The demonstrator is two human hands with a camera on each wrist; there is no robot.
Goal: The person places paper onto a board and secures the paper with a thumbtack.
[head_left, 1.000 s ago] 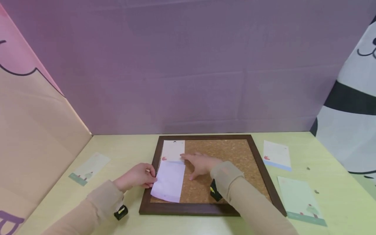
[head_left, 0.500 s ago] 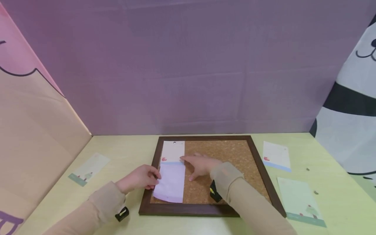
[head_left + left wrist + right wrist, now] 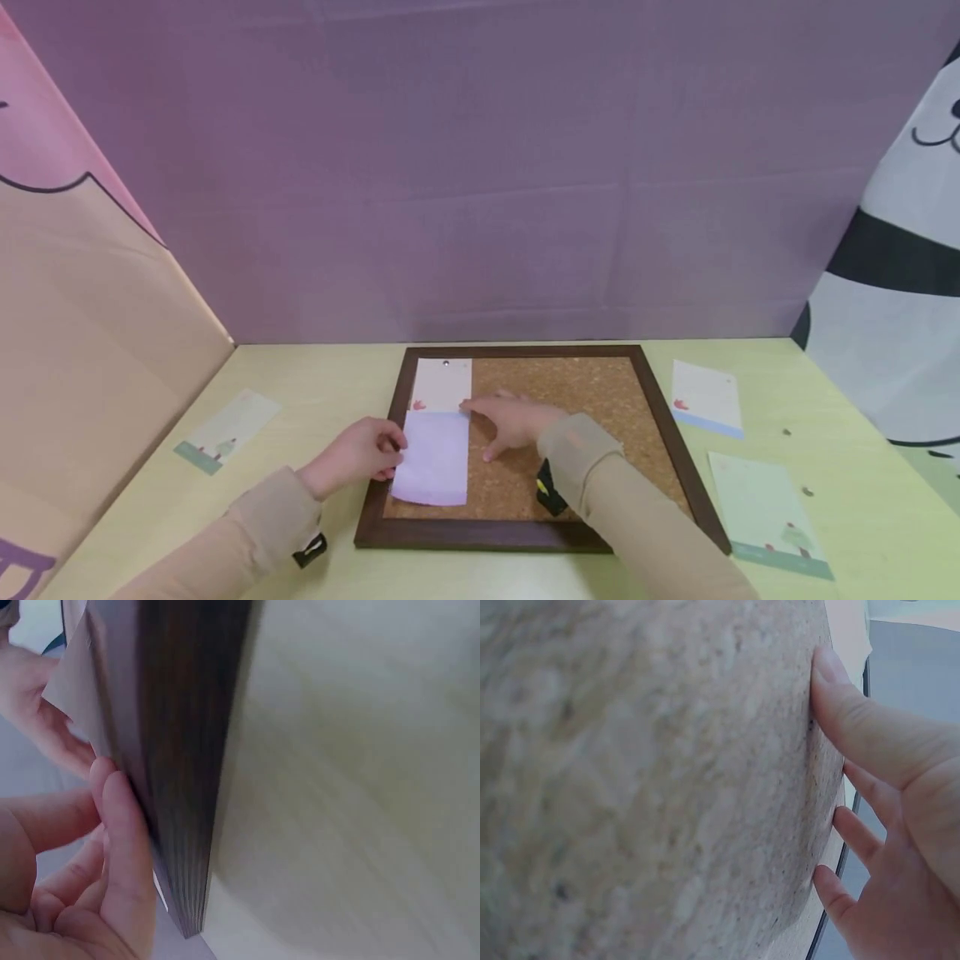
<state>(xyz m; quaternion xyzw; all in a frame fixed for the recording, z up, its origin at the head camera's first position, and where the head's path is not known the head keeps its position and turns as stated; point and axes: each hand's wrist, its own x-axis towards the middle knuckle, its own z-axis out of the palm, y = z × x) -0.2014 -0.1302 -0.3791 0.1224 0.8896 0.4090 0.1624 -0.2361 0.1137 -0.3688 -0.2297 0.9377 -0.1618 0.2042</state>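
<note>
A left hand (image 3: 358,451) pinches the left edge of a pale purple rectangular paper sheet (image 3: 431,460), apparently to hold it straight over the left of a brown-framed cork board (image 3: 566,377); a right hand (image 3: 516,420), fingers spread, seemingly steadies its far corner. Beyond, a small silver pin (image 3: 446,363) secures a white paper sheet (image 3: 442,387).

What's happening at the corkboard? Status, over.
Left hand pinching purple sheet by left edge. Right hand spread, touching corkboard. Sheet's top edge at pinned card's lower end. No obstruction seen, though right hand sits beside sheet.
</note>
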